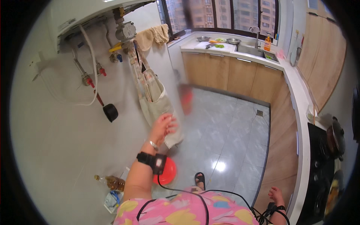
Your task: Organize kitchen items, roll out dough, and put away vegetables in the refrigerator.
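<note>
My left hand (164,126) is raised in front of me with its fingers apart and slightly bent, holding nothing I can see. It overlaps the lower part of a beige canvas bag (157,101), which hangs on the left wall from a floral strap; I cannot tell if they touch. A bracelet and a black strapped device (153,161) are on that arm. Low at the right, my right hand (275,194) hangs beside the wooden cabinet fronts (281,157) with loosely bent fingers and nothing visible in it. A cable runs from the wrist devices across my pink patterned clothing (191,211).
Valves and hoses hang under a white wall-mounted appliance (92,19). A red basin (168,171) and an oil bottle (115,182) stand low at left. Ahead, the counter holds a chopping board (202,46), metal bowls (234,41) and a sink (250,50). The stove (317,168) bears a lidded pot (336,139).
</note>
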A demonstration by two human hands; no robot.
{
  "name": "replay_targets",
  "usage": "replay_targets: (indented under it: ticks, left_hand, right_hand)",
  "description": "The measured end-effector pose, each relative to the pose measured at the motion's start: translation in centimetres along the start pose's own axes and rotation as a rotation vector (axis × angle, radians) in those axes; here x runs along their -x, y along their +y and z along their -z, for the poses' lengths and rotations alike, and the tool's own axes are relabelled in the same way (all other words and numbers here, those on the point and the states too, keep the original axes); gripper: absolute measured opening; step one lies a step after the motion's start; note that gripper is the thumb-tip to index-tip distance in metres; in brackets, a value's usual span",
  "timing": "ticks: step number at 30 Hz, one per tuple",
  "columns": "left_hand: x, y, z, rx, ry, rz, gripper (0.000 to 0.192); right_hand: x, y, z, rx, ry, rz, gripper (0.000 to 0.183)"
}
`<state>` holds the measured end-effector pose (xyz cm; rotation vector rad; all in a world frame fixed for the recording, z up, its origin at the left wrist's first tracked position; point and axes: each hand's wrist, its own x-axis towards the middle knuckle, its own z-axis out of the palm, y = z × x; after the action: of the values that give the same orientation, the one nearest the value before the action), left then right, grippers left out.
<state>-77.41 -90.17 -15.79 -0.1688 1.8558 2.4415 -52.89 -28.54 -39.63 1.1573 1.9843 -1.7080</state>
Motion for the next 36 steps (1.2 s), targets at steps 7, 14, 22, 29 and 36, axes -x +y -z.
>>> replay_targets:
  ticks: [7,14,22,29,36]
  left_hand:
    - [-16.6,11.0,-2.0,0.034,0.005,-0.316,0.054]
    - [-30.8,18.3,0.9,0.288,0.333,-0.487,0.06]
    - [-37.5,21.2,5.3,0.448,0.704,-0.565,0.046]
    - [-37.9,20.4,6.9,0.508,0.908,-0.668,0.023]
    - [-37.4,21.0,5.4,0.335,0.844,-0.682,0.007]
  right_hand:
    - [-7.2,-7.4,-6.2,-0.049,-0.061,-0.006,0.032]
    - [-19.9,-7.5,-5.6,-0.458,-0.242,-0.186,0.005]
    - [-34.7,-29.4,-4.6,-0.28,-0.211,-0.019,0.008]
    - [-41.0,-57.9,-16.9,0.332,-0.242,0.444,0.033]
    - [-32.3,-72.9,-37.9,0.34,-0.721,0.855,0.029]
